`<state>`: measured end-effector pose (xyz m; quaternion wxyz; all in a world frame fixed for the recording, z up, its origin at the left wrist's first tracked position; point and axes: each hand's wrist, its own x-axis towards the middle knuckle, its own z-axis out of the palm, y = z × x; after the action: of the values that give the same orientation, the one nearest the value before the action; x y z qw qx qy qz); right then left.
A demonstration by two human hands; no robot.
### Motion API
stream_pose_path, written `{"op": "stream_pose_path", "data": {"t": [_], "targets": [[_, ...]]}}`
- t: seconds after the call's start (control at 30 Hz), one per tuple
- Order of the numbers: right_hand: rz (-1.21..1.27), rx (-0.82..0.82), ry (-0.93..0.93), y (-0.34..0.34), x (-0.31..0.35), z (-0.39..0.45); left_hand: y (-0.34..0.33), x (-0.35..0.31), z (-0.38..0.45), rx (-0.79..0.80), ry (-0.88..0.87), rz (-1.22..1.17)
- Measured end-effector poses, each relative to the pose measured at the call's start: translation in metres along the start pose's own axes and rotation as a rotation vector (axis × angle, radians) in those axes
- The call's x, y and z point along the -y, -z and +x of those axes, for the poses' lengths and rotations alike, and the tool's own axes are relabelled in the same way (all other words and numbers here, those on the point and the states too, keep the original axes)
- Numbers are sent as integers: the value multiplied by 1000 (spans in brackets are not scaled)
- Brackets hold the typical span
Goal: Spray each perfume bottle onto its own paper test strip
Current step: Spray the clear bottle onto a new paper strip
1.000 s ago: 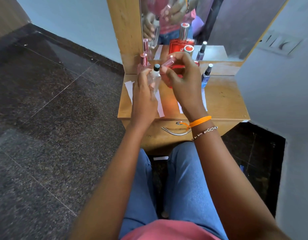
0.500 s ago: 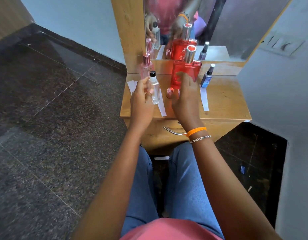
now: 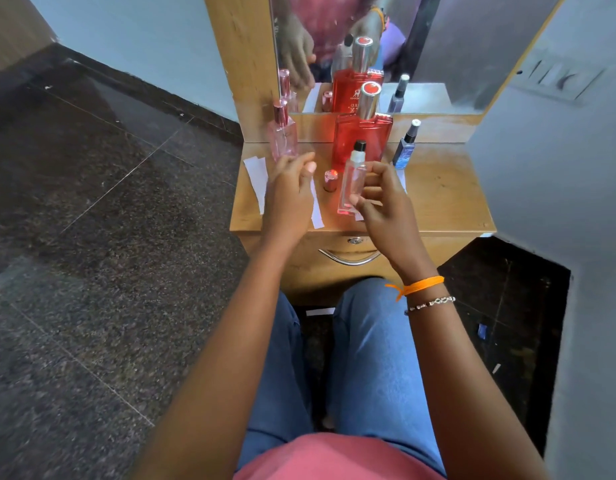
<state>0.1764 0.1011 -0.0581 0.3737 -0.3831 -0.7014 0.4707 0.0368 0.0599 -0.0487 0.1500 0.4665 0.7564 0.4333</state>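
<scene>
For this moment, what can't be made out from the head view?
- Paper strip by the left hand: mostly covered by that hand.
- Strip under the clear bottle: hidden by the bottle and right hand.
- Red bottle label: only a blurred mirror reflection.

You're seated at a small wooden dresser [image 3: 445,188] with a mirror [image 3: 438,46] rising from its back edge. Below its front edge, a drawer carries a curved metal handle [image 3: 348,259] and a keyhole just above it. Dark speckled granite floor [image 3: 91,237] runs off to the left. A wall switch plate [image 3: 559,77] sits at upper right, on the grey wall.
</scene>
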Motion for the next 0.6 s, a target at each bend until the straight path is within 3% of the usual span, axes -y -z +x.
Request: {"op": "stream_pose_path", "data": {"t": [0.1, 0.2, 0.37, 0.6], "targets": [[69, 43, -16, 12, -3, 1, -10, 7, 7, -19, 31, 463], [160, 63, -25, 18, -1, 1, -16, 9, 13, 49, 48, 603], [328, 135, -69, 18, 1, -3, -17, 8, 16, 15, 104, 502], [975, 258, -220, 16, 10, -5, 12, -3, 2, -70, 209, 109]]}}
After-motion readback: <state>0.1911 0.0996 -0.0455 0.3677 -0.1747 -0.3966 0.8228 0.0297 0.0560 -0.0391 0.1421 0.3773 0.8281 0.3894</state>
